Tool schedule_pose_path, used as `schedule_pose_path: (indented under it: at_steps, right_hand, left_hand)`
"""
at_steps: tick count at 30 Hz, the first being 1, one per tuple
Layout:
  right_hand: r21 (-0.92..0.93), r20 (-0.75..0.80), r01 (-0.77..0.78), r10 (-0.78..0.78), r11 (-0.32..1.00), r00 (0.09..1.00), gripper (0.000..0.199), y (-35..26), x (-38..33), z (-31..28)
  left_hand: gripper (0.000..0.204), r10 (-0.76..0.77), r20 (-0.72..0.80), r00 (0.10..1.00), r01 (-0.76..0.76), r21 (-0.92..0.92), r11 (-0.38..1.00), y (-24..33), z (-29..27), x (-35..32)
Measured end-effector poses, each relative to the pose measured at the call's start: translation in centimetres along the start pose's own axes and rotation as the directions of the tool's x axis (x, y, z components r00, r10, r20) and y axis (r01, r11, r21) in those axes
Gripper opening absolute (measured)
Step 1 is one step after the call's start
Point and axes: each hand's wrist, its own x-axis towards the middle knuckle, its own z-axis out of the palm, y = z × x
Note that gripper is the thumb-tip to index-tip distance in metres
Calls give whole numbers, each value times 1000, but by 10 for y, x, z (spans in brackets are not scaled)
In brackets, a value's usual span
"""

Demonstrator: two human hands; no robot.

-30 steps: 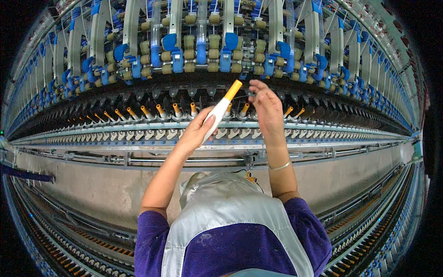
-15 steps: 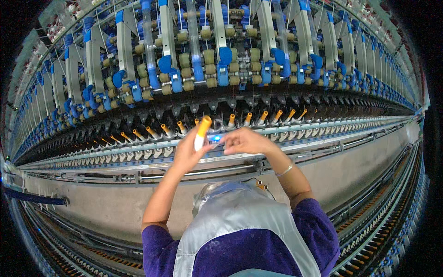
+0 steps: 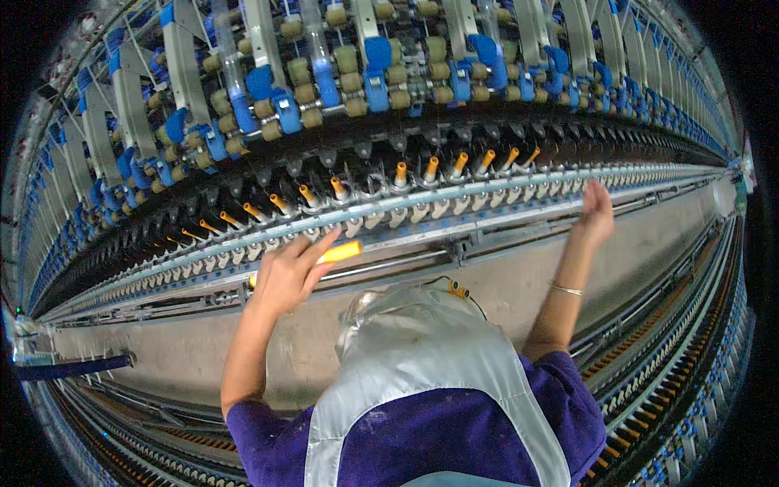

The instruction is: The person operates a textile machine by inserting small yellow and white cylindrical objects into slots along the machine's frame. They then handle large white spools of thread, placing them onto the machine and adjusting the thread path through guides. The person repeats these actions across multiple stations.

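Long spinning frame [image 3: 389, 219], rails and spindles [image 3: 401, 174] across the view. Left hand [image 3: 286, 276] clenched round an orange bobbin [image 3: 341, 252], just before the rail. Right hand [image 3: 596, 213] released, fingers spread, near the rail. Bobbin likely light, stiff, smooth: best gripped mid-tube.

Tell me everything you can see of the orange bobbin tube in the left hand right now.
The orange bobbin tube is a slim, smooth tube, plastic by its look. It lies almost level, tipped slightly up to the right, gripped in the left hand, whose fingers cover its middle. One bare end sticks out past the fingertips on the right; a short bit shows at the left. No yarn is visible on it. It is held in front of the machine's rail, just below the row of spindles.
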Motion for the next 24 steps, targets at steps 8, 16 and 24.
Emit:
schedule_pose_path:
  at_steps: [8,16,24]
  right_hand:
    - [-277,898,-18,265,961,351,30,47,-154,16]
    - [-388,32,245,-252,889,967,28,7,-53,-76]
    - [-72,673,-426,359,902,646,30,109,-81,-134]
  left_hand:
    - [56,196,14,980,-197,53,979,21,-20,69]
    - [54,234,71,970,-231,-38,972,-6,6,66]
    - [50,294,94,951,-300,47,953,51,7,104]
